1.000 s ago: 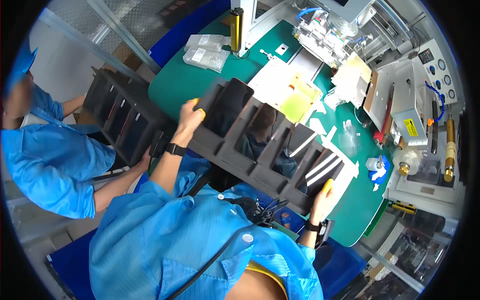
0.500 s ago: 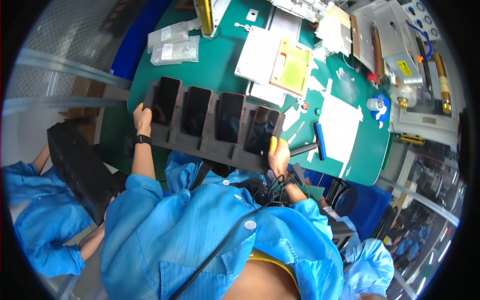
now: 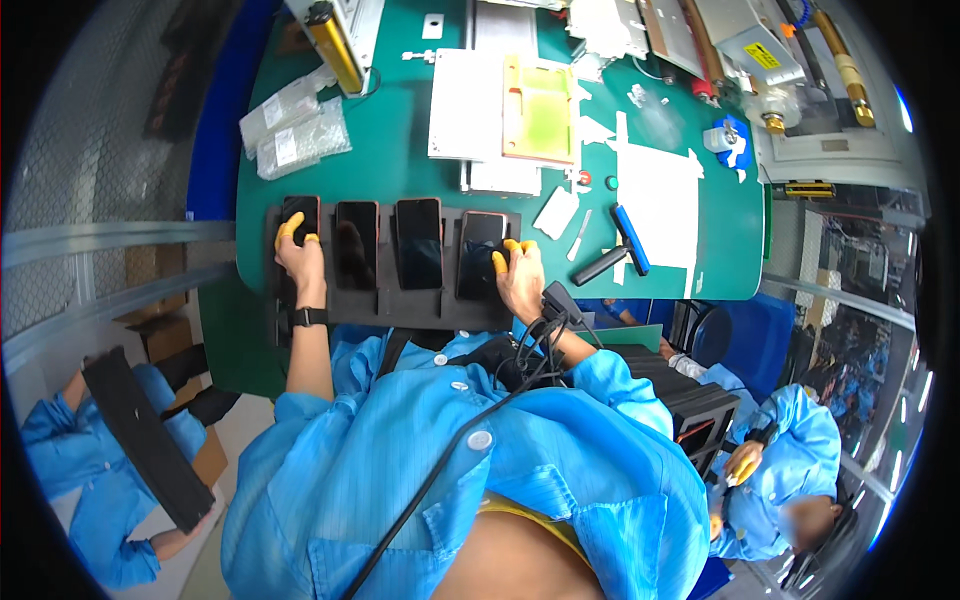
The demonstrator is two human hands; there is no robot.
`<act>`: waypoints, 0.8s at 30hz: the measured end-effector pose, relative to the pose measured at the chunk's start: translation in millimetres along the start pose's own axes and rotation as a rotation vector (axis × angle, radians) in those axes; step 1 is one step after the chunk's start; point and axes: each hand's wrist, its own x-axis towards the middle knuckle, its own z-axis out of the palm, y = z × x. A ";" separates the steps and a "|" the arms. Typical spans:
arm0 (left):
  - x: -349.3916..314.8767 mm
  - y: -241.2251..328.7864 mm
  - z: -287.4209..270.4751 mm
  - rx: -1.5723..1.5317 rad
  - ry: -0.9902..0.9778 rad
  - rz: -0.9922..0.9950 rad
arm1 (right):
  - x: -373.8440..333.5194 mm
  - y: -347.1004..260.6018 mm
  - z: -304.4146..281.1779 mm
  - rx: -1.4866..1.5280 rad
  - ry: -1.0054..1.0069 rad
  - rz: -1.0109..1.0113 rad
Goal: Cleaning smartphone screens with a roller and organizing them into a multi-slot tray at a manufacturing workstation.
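At the green bench's [image 3: 390, 145] near edge: left hand [image 3: 303, 262] half open, yellow finger cots [image 3: 293, 224] on the leftmost phone [image 3: 304, 207], hiding its lower part. Right hand [image 3: 520, 283] loosely curled over the rightmost phone's [image 3: 480, 250] right edge. Can't tell if either grips. Both phones sit in a matte black slotted tray [image 3: 410, 311] under the hands; two more glossy rectangular phones [image 3: 419, 245] between. Tray underside hidden. Ahead of left hand: crinkly clear bags [image 3: 303, 138]. Right of right hand: blue-headed roller [image 3: 630, 240]. Since half a second ago, hands shifted from tray ends onto phones.
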 end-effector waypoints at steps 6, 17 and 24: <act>-20.9 65.3 44.5 -0.207 -0.168 0.139 | 11.7 -12.5 2.4 -0.076 -0.135 0.162; -43.4 150.3 68.4 -0.106 -0.290 0.304 | 118.3 8.2 -88.2 0.649 0.138 0.171; -61.4 212.3 120.7 -0.080 -0.407 0.563 | 222.2 31.0 -59.2 0.531 0.289 0.205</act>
